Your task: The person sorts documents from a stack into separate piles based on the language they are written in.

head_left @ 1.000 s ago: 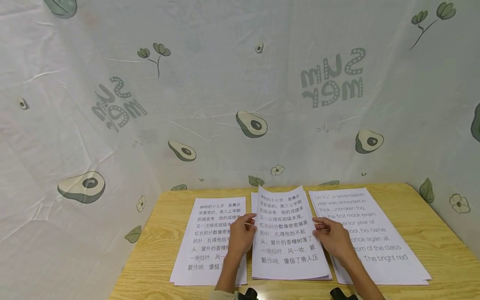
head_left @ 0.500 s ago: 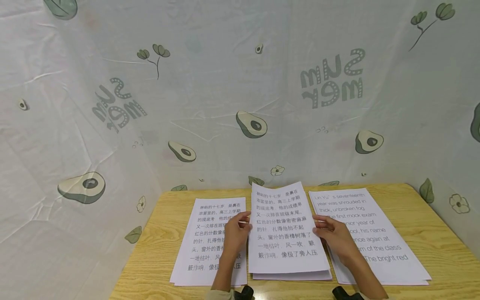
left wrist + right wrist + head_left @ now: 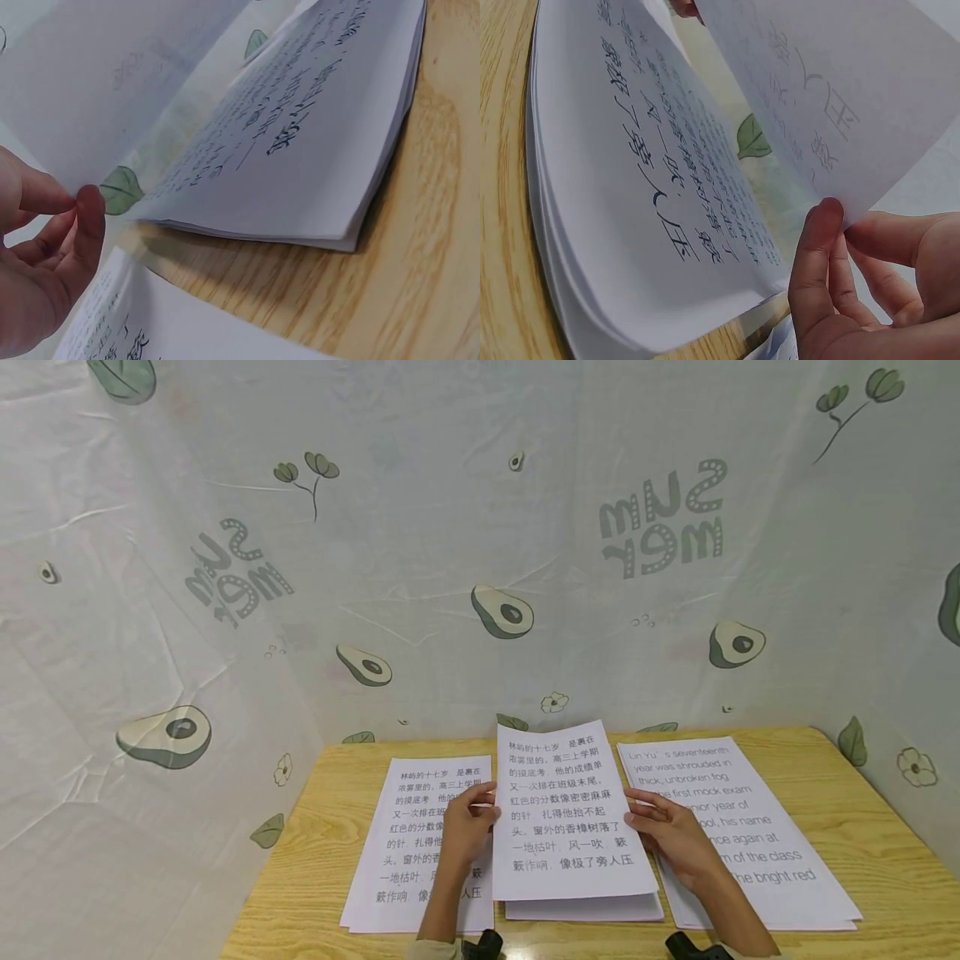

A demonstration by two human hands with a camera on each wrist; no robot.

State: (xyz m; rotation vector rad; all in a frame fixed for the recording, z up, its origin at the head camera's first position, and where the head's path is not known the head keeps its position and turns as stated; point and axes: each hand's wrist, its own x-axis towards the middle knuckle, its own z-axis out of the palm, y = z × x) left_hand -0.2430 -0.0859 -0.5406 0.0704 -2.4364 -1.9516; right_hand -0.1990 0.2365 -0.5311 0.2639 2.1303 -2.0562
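Held a printed sheet [image 3: 562, 814] up by its two side edges, above the middle stack [image 3: 588, 910] and apart from it at the near end. Pinched the left edge between thumb and fingers with the left grip [image 3: 467, 833]; pinched the right edge opposite in the same way with the right grip [image 3: 667, 837]. Turned the face of the sheet, filled with rows of dark Chinese characters, toward the head camera. Saw faint characters on its underside in the right wrist view. Looked through the gap between sheet and middle stack there and found a green leaf print [image 3: 753, 137]. Could not tell about contact at the far end.

Saw the middle stack flat on the wood-grained counter [image 3: 300, 860], several pages thick, with more Chinese characters on its top page. Spotted the left stack [image 3: 412, 852] just beside it, also printed in Chinese, partly covered by the left grip and forearm. Found the right stack [image 3: 750, 827] on the other side, printed in large English text from "Lin Yu's seventeenth" downward, partly behind the right grip. Noticed a black device [image 3: 483, 946] near the left sleeve [image 3: 435, 950]. Saw a pale backdrop [image 3: 420, 560] beyond, patterned with avocados, flowers and the mirrored word "summer".
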